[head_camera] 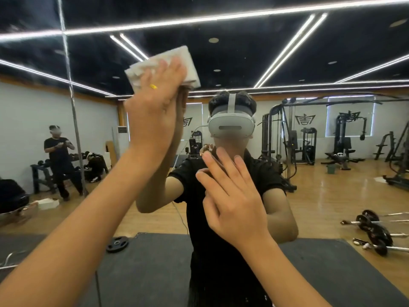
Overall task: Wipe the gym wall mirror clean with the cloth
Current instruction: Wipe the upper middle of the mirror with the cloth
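Observation:
The wall mirror (309, 52) fills the whole view and reflects the gym and me. A folded white cloth (188, 63) lies flat against the glass at the upper middle. My left hand (152, 114) presses it there with straight fingers, a yellow ring on one finger. My right hand (230, 193) is lower and to the right, fingers spread and straight, its fingertips at the glass and holding nothing.
A vertical seam (73, 111) between mirror panels runs down the left side. The reflection shows another person (58, 160) at the left, weight machines (287, 138) at the right, barbells (374, 229) and a weight plate (117, 244) on the floor.

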Demonstrator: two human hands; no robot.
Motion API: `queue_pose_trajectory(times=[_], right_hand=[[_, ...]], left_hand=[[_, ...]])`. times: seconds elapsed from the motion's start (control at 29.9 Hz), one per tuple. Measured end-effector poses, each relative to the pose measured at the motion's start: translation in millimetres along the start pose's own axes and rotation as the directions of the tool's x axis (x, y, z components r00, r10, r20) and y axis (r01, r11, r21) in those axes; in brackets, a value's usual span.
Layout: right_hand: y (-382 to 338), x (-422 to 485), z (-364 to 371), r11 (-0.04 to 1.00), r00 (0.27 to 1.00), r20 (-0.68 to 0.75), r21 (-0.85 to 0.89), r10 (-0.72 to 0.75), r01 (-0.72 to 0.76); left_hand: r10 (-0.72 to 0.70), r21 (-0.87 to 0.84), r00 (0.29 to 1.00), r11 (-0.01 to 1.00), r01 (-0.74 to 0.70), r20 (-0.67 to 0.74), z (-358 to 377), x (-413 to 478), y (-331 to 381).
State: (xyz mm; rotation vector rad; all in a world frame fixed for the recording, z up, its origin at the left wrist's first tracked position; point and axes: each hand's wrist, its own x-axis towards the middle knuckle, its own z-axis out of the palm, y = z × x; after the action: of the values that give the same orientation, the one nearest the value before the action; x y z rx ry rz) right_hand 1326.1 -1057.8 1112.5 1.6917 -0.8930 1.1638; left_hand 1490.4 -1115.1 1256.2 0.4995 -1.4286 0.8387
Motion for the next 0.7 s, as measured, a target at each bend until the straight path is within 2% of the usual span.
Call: queue_pose_trajectory(times=[0.07, 0.17, 0.23, 0.27, 0.37, 0.47, 0.7], right_hand=[[1, 0, 0, 1.000, 1.000, 0.004, -0.002, 0.001, -0.001], [3, -1, 0, 1.000, 1.000, 0.013, -0.008, -0.011, 0.011], [4, -2, 0, 1.000, 1.000, 0.018, -0.003, -0.020, 0.020], [5, -2, 0, 1.000, 0.999, 0.023, -0.006, -0.021, 0.022], [5, 0, 0, 1.000, 0.999, 0.026, 0.000, -0.020, 0.020], [3, 0, 0, 1.000, 0.999, 0.031, 0.007, -0.012, 0.011], [4, -2, 0, 1.000, 1.000, 0.015, 0.030, -0.009, 0.008]], left_hand=[[0.069, -0.039, 0.997, 0.997, -0.068, 0.031, 8, 5, 15], [0.165, 0.000, 0.982, 0.986, -0.165, 0.094, 5, 18, 25], [0.183, 0.051, 0.968, 0.980, -0.194, 0.169, -5, 24, 12], [0.172, 0.064, 0.972, 0.981, -0.184, 0.163, -11, 25, 0], [-0.008, 0.116, 0.997, 0.993, 0.000, 0.073, -42, 23, -53], [-0.162, 0.155, 0.987, 0.975, 0.160, 0.001, -66, 16, -88], [-0.189, 0.117, 0.975, 0.972, 0.202, -0.116, -34, 40, -64]])
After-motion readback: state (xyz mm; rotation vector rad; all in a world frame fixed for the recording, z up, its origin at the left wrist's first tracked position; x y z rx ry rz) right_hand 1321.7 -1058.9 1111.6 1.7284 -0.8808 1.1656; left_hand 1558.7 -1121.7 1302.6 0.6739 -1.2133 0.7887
